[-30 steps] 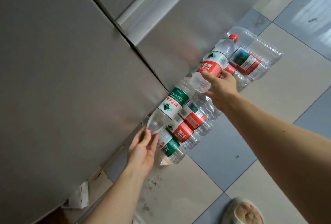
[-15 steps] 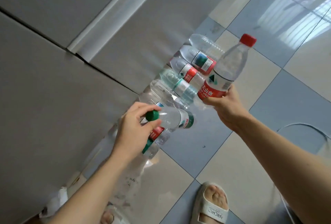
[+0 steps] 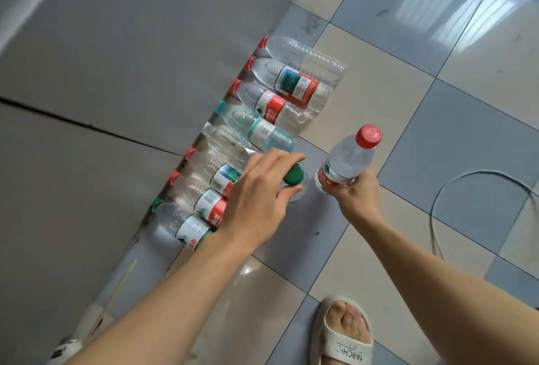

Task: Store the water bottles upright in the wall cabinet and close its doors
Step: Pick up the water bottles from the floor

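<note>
1. The floor (image 3: 364, 78) is laid in glossy square tiles, pale blue-grey alternating with cream, and window light is reflected on it at the upper right.
2. A grey cabinet front (image 3: 102, 73) fills the left and upper left of the view, with a dark seam running across it between panels.
3. A thin grey cable (image 3: 437, 204) curves over the tiles at the right, and a foot in a light slipper (image 3: 342, 332) stands at the lower edge.
4. A row of water bottles (image 3: 262, 119) lies on its side along the foot of the cabinet, caps toward the cabinet and bases toward the room; most have red caps and red-and-white labels, some green or teal.
5. The left hand (image 3: 256, 204) reaches in over the near end of that row, its fingers and thumb curled round the neck of a green-capped bottle (image 3: 294, 174), just under the cap; the bottle's body is mostly hidden beneath the hand.
6. The right hand (image 3: 354, 194) grips a red-capped bottle (image 3: 347, 160) round its lower part, at the label, holding it above the floor with the cap tilted up and to the right.
7. The two held bottles are just beside each other, not touching, a little out from the row.
</note>
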The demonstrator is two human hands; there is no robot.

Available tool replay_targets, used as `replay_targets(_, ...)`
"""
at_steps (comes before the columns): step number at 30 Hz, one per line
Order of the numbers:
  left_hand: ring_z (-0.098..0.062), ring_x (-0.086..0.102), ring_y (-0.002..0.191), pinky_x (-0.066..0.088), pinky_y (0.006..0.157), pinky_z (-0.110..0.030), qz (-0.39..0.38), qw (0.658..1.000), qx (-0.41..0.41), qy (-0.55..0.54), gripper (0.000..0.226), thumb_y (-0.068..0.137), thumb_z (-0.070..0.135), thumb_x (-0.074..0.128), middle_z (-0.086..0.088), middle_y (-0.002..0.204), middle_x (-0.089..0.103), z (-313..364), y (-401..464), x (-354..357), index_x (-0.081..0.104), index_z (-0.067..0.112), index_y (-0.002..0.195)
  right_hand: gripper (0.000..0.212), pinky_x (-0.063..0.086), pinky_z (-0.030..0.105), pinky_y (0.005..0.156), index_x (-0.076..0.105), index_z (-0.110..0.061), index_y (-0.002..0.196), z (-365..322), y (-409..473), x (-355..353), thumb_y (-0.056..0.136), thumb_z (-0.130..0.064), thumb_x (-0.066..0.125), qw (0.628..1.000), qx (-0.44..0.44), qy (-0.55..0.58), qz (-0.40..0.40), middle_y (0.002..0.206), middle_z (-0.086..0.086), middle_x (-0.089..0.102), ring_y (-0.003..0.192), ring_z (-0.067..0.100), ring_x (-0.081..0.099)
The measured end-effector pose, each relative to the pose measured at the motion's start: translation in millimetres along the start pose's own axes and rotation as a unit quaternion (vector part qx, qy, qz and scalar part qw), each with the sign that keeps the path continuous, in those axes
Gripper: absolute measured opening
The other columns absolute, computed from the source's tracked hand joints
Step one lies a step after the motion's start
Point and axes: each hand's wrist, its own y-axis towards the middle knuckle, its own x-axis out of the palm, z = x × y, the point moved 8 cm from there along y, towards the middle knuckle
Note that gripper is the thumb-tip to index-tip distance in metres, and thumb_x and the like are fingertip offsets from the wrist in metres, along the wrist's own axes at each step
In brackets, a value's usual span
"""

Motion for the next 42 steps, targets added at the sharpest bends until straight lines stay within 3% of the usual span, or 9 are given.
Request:
replay_targets(13, -0.006, 0.044, 0.129, 0.033, 0.102, -0.012, -0.032, 0.978, -0.169, -0.118, 0.077, 0.08, 0.026, 0.084, 0.012, 0.137, 0.052, -43, -42, 38, 0.045, 0.027, 0.146, 0.063, 0.048, 0.022, 0.074, 0.05, -0.032, 0.12, -4, -25, -20, 0.07, -0.029, 0.088, 0.998, -0.04, -0.049, -0.02, 0.104, -0.016, 0.063, 0.093, -0.002, 0.061)
replay_targets(19, -0.013, 0.047, 0.133, 0.04, 0.113, -0.041, -0.051, 0.938, -0.29, -0.185, 0.092, 0.07, 0.018, 0.091, 0.009, 0.143, 0.05, -69, -51, 75, 0.041, 0.033, 0.147, 0.085, 0.05, 0.023, 0.092, 0.041, -0.03, 0.139, -12, -40, -28, 0.071, -0.015, 0.09, 0.996, -0.037, -0.018, -0.073, 0.125, -0.007, 0.057, 0.111, 0.008, 0.057)
replay_targets(21, -0.014, 0.053, 0.127, 0.043, 0.109, -0.03, -0.034, 0.924, -0.313, -0.215, 0.088, 0.068, 0.012, 0.092, 0.008, 0.136, 0.056, -76, -48, 87, 0.047, 0.032, 0.141, 0.083, 0.051, 0.03, 0.097, 0.044, -0.028, 0.139, -12, -37, -25, 0.071, -0.009, 0.089, 0.995, -0.029, -0.008, -0.09, 0.125, -0.006, 0.059, 0.114, 0.013, 0.058)
replay_targets(24, -0.008, 0.063, 0.106, 0.04, 0.076, 0.001, 0.003, 0.92, -0.326, -0.219, 0.068, 0.067, 0.011, 0.091, 0.015, 0.11, 0.065, -81, -41, 97, 0.057, 0.034, 0.121, 0.068, 0.054, 0.044, 0.096, 0.057, -0.024, 0.127, -11, -25, -18, 0.069, -0.009, 0.089, 0.996, -0.024, -0.003, -0.086, 0.114, -0.004, 0.068, 0.105, 0.016, 0.065)
replay_targets(28, 0.011, 0.057, 0.1, 0.042, 0.076, -0.005, 0.026, 0.902, -0.341, -0.264, 0.061, 0.072, 0.018, 0.09, 0.024, 0.105, 0.064, -76, -44, 100, 0.057, 0.033, 0.122, 0.055, 0.056, 0.045, 0.095, 0.065, -0.013, 0.118, -9, -24, -11, 0.069, -0.006, 0.089, 0.996, -0.003, 0.042, -0.08, 0.108, 0.005, 0.074, 0.101, 0.023, 0.07)
replay_targets(32, -0.005, 0.061, 0.112, 0.046, 0.099, -0.028, 0.036, 0.893, -0.341, -0.291, 0.065, 0.075, 0.024, 0.089, 0.01, 0.119, 0.067, -62, -53, 74, 0.056, 0.023, 0.131, 0.059, 0.056, 0.026, 0.083, 0.064, -0.016, 0.118, -22, -46, -14, 0.067, -0.011, 0.092, 0.996, 0.006, 0.05, -0.079, 0.105, -0.002, 0.073, 0.095, 0.01, 0.07)
replay_targets(35, 0.012, 0.057, 0.105, 0.044, 0.088, -0.014, 0.039, 0.889, -0.345, -0.298, 0.059, 0.075, 0.024, 0.089, 0.021, 0.113, 0.063, -47, -58, 39, 0.054, 0.033, 0.122, 0.064, 0.053, 0.024, 0.085, 0.062, -0.021, 0.122, -53, -67, -19, 0.067, -0.012, 0.093, 0.994, 0.007, 0.051, -0.094, 0.107, -0.006, 0.072, 0.098, 0.008, 0.068)
replay_targets(39, -0.012, 0.064, 0.111, 0.051, 0.095, -0.031, 0.046, 0.889, -0.337, -0.307, 0.059, 0.075, 0.016, 0.089, 0.009, 0.117, 0.068, -16, -60, -27, 0.058, 0.029, 0.124, 0.063, 0.052, 0.028, 0.089, 0.061, -0.028, 0.121, -118, -97, -33, 0.068, -0.012, 0.092, 0.991, 0.001, 0.071, -0.113, 0.109, -0.008, 0.07, 0.104, 0.011, 0.066)
replay_targets(42, -0.007, 0.066, 0.104, 0.054, 0.089, -0.024, 0.067, 0.888, -0.333, -0.31, 0.059, 0.073, 0.009, 0.089, 0.016, 0.108, 0.071, 16, -61, -86, 0.061, 0.036, 0.117, 0.063, 0.05, 0.028, 0.089, 0.058, -0.035, 0.116, -179, -124, -48, 0.068, -0.013, 0.092, 0.99, -0.011, 0.088, -0.111, 0.109, -0.011, 0.069, 0.104, 0.01, 0.064)
